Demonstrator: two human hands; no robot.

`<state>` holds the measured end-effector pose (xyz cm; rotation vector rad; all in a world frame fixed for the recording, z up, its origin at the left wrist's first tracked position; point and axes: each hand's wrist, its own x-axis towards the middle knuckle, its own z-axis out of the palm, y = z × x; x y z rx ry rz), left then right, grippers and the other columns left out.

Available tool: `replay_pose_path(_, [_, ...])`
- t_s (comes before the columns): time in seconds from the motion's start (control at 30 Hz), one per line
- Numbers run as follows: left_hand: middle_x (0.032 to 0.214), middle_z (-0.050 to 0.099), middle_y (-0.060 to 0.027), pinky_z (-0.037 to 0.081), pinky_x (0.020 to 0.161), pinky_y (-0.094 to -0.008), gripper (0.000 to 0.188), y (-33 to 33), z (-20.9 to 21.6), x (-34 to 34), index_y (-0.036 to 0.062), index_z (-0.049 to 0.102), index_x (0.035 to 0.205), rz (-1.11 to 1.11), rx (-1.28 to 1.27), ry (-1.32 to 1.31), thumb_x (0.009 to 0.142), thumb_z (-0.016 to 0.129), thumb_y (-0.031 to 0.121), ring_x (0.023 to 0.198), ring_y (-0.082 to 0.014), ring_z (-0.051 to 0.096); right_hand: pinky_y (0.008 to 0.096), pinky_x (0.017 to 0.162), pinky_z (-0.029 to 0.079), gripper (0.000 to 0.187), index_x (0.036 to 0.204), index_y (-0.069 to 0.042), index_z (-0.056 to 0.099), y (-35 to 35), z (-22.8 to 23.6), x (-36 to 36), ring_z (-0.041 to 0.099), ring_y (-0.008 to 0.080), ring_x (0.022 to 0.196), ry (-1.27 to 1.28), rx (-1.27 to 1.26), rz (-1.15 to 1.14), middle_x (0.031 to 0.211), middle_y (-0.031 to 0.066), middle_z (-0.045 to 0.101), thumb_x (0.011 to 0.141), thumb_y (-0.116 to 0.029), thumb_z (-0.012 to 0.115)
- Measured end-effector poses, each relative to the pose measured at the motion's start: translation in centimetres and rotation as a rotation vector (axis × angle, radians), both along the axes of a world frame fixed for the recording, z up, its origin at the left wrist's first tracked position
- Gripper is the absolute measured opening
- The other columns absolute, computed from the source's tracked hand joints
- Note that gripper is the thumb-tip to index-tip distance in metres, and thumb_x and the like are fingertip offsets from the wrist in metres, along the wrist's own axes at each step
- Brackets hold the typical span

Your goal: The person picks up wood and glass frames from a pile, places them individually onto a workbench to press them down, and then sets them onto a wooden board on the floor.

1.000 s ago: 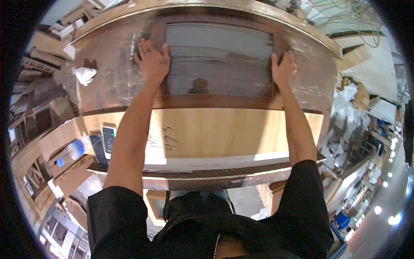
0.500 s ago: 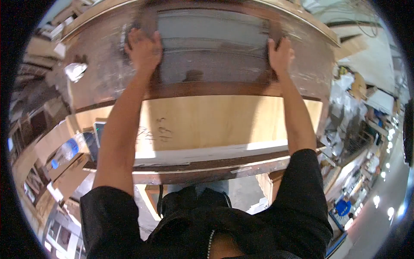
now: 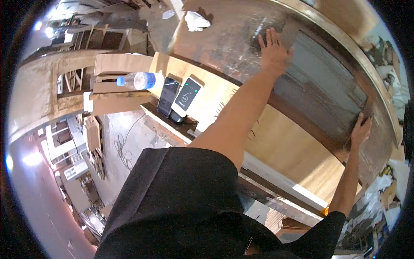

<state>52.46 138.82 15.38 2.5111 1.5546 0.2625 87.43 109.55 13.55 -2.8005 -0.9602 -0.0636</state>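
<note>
Both hands pressed flat on a framed grey panel lying on the desk.

The panel (image 3: 321,84), dark grey inside a brown wooden frame, lies on the glossy brown desk (image 3: 224,47) and is the landmark here. The left hand (image 3: 274,52) rests on the panel's near-left corner, fingers (image 3: 268,39) spread and flat, gripping nothing. The right hand (image 3: 360,131) lies on the panel's opposite end at the frame edge, fingers extended against the wood; whether they curl around the edge I cannot tell. Nearer the person than the panel runs a pale plywood sheet (image 3: 284,142). Left of the panel, beyond the plywood's end, two phones (image 3: 179,97) stand propped side by side, with a plastic water bottle (image 3: 140,80) lying just beside them. A crumpled white cloth (image 3: 195,20) sits on the desk, well apart from the panel's left corner.
</note>
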Motion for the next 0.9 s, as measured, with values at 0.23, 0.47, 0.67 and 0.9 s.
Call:
replay_pose_path(0.23, [0.154,0.011,-0.0222,0.002,0.114,-0.0546,0.073,-0.5,0.4,-0.1,-0.008,0.021,0.144,-0.004,-0.041,-0.101,0.098,0.021,0.048,0.144,-0.0352,0.007,0.0531,0.11,0.019,0.083,0.146,-0.006,0.029,-0.2,0.2,-0.3,0.028,0.0341,0.138,-0.009,-0.001,-0.012,0.151,0.0137,0.029,0.091,-0.068,0.03])
replay_pose_path(0.47, [0.152,0.015,-0.0255,0.003,0.114,-0.0558,0.072,-0.6,0.1,0.0,-0.0086,0.023,0.143,-0.018,0.016,-0.168,0.098,0.021,0.048,0.143,-0.0379,0.011,0.0565,0.111,0.016,0.087,0.149,-0.007,0.021,-0.3,0.2,0.5,0.02,0.0332,0.141,0.033,0.01,0.007,0.153,0.0151,0.022,0.09,-0.071,0.027])
replay_pose_path(0.67, [0.151,0.017,-0.0276,0.004,0.113,-0.0576,0.071,-0.3,-0.1,-0.4,-0.01,0.026,0.141,-0.018,0.027,-0.144,0.098,0.023,0.047,0.142,-0.0399,0.013,0.0542,0.112,0.018,0.086,0.148,-0.008,0.024,0.7,1.1,-0.2,0.022,0.0329,0.14,0.064,-0.06,-0.021,0.153,0.0149,0.021,0.09,-0.07,0.028])
replay_pose_path(0.9, [0.153,0.013,-0.0245,0.003,0.114,-0.0563,0.07,-0.6,0.6,-0.4,-0.0063,0.027,0.143,0.006,-0.07,-0.14,0.098,0.023,0.048,0.143,-0.0362,0.009,0.0474,0.112,0.022,0.082,0.144,0.0,0.03,0.6,1.5,-1.3,0.027,0.036,0.138,0.015,-0.048,0.004,0.149,0.0193,0.028,0.093,-0.064,0.031])
